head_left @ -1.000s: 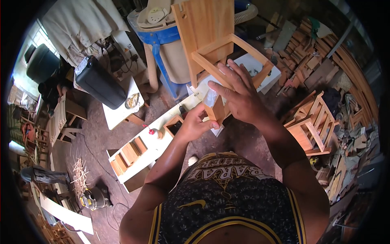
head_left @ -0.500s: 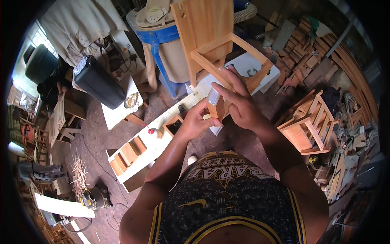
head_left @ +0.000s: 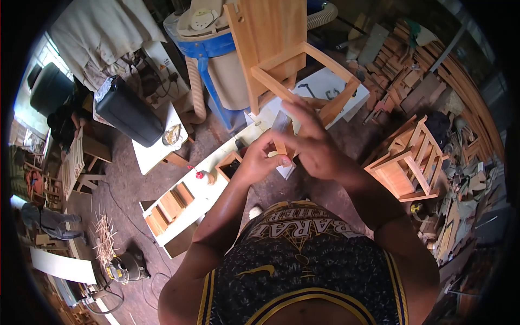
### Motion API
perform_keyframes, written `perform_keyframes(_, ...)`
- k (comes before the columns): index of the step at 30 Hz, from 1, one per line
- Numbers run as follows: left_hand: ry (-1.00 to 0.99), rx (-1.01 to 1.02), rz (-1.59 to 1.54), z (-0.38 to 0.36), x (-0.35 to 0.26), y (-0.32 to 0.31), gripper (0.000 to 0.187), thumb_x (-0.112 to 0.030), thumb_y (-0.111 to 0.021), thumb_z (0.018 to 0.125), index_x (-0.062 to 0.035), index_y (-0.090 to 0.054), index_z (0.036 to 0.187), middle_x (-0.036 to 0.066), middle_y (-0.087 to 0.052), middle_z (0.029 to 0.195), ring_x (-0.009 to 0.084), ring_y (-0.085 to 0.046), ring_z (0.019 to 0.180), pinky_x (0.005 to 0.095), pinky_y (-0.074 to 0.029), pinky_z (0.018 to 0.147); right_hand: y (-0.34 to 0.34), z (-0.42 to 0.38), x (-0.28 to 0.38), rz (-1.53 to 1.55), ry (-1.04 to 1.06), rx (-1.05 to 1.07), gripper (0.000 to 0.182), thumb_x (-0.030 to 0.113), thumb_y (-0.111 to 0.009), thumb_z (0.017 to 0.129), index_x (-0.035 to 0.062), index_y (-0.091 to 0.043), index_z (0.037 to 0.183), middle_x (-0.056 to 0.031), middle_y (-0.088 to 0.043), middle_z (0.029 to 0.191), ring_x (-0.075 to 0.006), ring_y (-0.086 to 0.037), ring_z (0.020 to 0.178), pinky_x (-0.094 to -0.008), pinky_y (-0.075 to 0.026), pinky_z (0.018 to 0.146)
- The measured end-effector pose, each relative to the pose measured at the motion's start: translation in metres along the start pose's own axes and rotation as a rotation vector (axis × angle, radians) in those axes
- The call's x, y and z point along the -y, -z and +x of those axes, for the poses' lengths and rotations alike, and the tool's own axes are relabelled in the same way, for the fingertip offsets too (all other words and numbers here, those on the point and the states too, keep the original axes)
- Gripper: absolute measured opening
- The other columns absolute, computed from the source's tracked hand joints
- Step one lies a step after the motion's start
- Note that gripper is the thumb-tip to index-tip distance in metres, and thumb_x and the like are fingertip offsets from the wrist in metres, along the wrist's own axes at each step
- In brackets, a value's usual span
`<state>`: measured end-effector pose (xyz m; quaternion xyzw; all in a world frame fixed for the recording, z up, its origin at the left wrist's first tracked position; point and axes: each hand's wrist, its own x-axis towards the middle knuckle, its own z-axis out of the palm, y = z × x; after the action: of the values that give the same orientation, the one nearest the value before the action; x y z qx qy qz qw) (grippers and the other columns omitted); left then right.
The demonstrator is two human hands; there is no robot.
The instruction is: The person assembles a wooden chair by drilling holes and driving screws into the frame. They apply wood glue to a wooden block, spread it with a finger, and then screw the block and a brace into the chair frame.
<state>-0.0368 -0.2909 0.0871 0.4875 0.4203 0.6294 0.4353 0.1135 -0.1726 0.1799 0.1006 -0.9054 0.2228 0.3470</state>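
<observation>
In front of my chest, my left hand [head_left: 258,163] is closed around a small wooden block [head_left: 280,123], thumb along its lower edge. A pale, whitish layer covers the block's upper face. My right hand [head_left: 318,154] is right beside it with fingers stretched out, one of them crossing over the block; these fingers are partly blurred. Below lies a long white bench [head_left: 222,183]. On it are several wooden pieces [head_left: 172,203], a bottle with a red top [head_left: 200,175] and an open wooden frame [head_left: 229,165].
A wooden chair frame [head_left: 271,51] stands on the bench's far end. Behind it is a blue-banded dust collector [head_left: 214,49]. A black jerrycan [head_left: 130,111] leans at left. On the right are a slatted wooden piece [head_left: 406,168] and stacked offcuts [head_left: 401,70]. Another person [head_left: 73,116] is at far left.
My right hand has shifted slightly left and down, its fingers now sweeping across the block. The block's whitish face has turned a little. My left hand keeps its hold.
</observation>
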Motion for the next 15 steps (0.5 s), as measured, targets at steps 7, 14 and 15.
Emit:
perform_keyframes(7, -0.012, -0.043, 0.016, -0.002, -0.001, 0.001, 0.061, -0.02, -0.079, 0.078, -0.003, -0.048, 0.128, 0.002, -0.061, 0.105, 0.0122, -0.057, 0.097, 0.0322, -0.045, 0.092, 0.001, -0.004, 0.003, -0.04, -0.004, 0.036, 0.067, -0.013, -0.044, 0.071, 0.0122, -0.055, 0.132, -0.0199, -0.032, 0.147, -0.0382, -0.026, 0.139, -0.0453, -0.022, 0.114)
perform_keyframes(14, -0.022, -0.058, -0.035, -0.005, -0.003, 0.002, 0.059, -0.02, -0.08, 0.077, -0.0019, -0.05, 0.124, 0.002, -0.061, 0.101, 0.0116, -0.058, 0.092, 0.0307, -0.047, 0.086, -0.003, -0.011, -0.003, -0.113, -0.098, 0.004, 0.062, -0.011, -0.046, 0.075, 0.0136, -0.055, 0.131, -0.0189, -0.033, 0.146, -0.0383, -0.028, 0.138, -0.0473, -0.024, 0.113)
perform_keyframes(15, -0.018, -0.074, -0.043, -0.005, -0.004, 0.002, 0.056, -0.019, -0.08, 0.077, -0.0019, -0.05, 0.122, 0.002, -0.061, 0.1, 0.0116, -0.057, 0.091, 0.0302, -0.047, 0.085, -0.004, -0.011, 0.004, -0.103, -0.058, 0.013, 0.063, -0.012, -0.047, 0.074, 0.0133, -0.055, 0.131, -0.0189, -0.033, 0.145, -0.0372, -0.027, 0.138, -0.0455, -0.025, 0.113)
